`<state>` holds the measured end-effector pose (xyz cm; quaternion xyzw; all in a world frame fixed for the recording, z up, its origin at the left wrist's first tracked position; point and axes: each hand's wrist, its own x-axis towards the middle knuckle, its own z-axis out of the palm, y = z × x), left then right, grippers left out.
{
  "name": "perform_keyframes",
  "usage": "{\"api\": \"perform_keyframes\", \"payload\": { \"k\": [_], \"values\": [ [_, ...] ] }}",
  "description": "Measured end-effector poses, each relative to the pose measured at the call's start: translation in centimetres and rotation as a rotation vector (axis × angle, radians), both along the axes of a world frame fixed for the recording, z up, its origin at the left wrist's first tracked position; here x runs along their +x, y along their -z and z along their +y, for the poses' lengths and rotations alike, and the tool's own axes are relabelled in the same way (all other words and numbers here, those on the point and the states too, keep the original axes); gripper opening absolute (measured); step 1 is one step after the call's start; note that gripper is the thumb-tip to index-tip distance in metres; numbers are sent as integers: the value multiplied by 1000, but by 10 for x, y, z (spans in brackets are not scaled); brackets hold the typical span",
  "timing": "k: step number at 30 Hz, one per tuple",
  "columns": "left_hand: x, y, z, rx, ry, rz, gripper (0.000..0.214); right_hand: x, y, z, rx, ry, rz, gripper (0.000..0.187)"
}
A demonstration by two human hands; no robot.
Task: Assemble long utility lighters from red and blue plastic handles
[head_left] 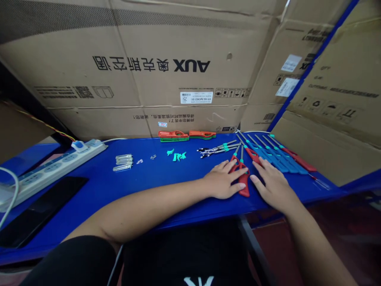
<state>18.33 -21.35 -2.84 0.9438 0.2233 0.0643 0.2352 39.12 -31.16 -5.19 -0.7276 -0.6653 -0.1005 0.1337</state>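
My left hand (224, 179) lies with its fingers spread over two red long-neck lighters (244, 190), which have green collars and metal barrels pointing away from me. My right hand (274, 186) is to their right, fingers stretched out, its fingertips at the handle of another red lighter (251, 153). Whether those fingertips press on the handle is hard to see. Just beyond my right hand several blue lighters (281, 161) lie in a slanted row, with a red lighter (300, 159) at its right end.
On the blue table (143, 198) are metal barrels with wires (218, 149), green pieces (179, 156), orange and green handle shells (173, 135), clear tubes (123, 161) and tiny metal parts (152, 157). A power strip (64, 163) and black phone (41, 210) lie left. Cardboard walls (143, 91) stand behind.
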Motion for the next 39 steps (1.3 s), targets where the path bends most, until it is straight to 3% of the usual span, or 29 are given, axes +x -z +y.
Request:
{"api": "perform_keyframes", "payload": {
  "k": [3,6,12,17,29,33,36,39],
  "values": [
    [18,3,-9,-18,2,61,66,10,6,1,-69,60,-65,65],
    [17,0,-12,-23,14,73,69,-9,11,-20,13,12,-105,60],
    [-34,-9,-3,-18,195,126,76,-53,5,-52,42,-176,-29,53],
    [-74,-12,14,4,238,10,64,-59,6,-39,70,-286,-27,48],
    [-122,-9,24,25,193,-158,36,-87,-1,-32,0,-325,11,51],
    [-150,-18,20,7,40,-129,49,-71,-27,-11,-38,-430,24,48],
    [-167,-26,20,9,-93,-49,65,-69,-65,30,-66,-546,-25,37],
    [-174,-29,22,52,-138,12,66,-93,-94,80,-200,-675,-188,30]
  ]
}}
